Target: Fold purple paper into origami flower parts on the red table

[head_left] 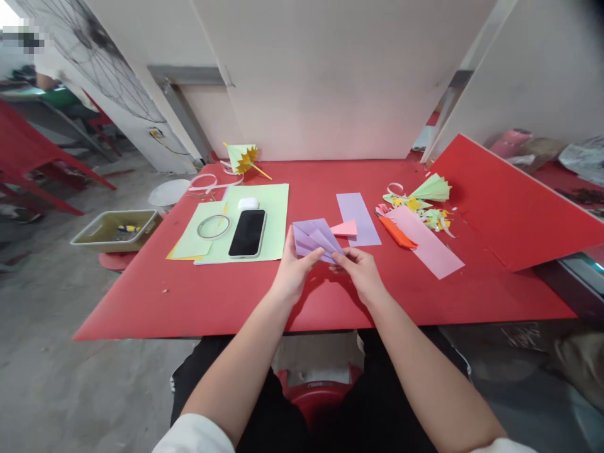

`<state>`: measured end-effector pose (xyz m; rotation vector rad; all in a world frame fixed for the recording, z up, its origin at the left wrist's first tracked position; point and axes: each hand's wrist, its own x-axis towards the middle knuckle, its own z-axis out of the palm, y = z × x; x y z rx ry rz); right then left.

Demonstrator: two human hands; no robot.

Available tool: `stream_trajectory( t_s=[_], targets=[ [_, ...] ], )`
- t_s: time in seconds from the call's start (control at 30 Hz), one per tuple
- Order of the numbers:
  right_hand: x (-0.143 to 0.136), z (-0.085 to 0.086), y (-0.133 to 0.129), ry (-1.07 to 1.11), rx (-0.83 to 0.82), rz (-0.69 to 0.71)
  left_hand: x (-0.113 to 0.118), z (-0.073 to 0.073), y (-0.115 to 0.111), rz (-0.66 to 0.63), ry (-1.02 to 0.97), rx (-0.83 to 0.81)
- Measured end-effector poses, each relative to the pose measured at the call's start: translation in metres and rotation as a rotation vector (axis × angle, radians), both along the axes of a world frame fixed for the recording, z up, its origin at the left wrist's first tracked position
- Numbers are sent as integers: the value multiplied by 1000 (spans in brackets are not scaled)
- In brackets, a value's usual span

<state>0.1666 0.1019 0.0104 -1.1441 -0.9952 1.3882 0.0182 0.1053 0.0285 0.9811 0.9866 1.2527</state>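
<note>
My left hand (293, 269) and right hand (362, 269) pinch the folded purple paper (311, 234) above the red table (226, 305), looks mid-fold, next crease calls for edges lined up, pink piece (346, 229) and purple strip (359, 207) just beyond.

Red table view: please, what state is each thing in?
Purple paper: folded, in left hand and right hand
Phone: flat, screen dark
White case: closed
Tape roll: lying flat
Purple strip: unfolded
Pink strip: unfolded
Green pleated paper: fanned
Paper umbrella: partly open
Orange tool: set down
</note>
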Motion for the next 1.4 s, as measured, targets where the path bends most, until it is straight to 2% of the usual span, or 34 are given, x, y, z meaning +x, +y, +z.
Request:
stream_trajectory(
  t_s=[0.2,0.4,0.67,0.83,0.93,1.17,1.4],
  targets=[
    [-10,-2,-6,-20,24,44,11,-7,-3,121,-123,-68],
    [-11,-2,-7,-114,78,-24,15,0,-8,165,-62,59],
    [-15,-3,-7,118,-38,-11,18,-3,-20,267,340,102],
    [-13,-6,-4,204,-28,-60,20,-8,-21,93,537,229],
    [-10,-6,-4,190,-43,-39,18,-7,-17,31,441,161],
    [-5,4,-4,55,-65,122,9,-4,-9,134,279,108],
    [-2,5,-5,19,-61,167,7,-2,-8,135,203,57]
  ],
)
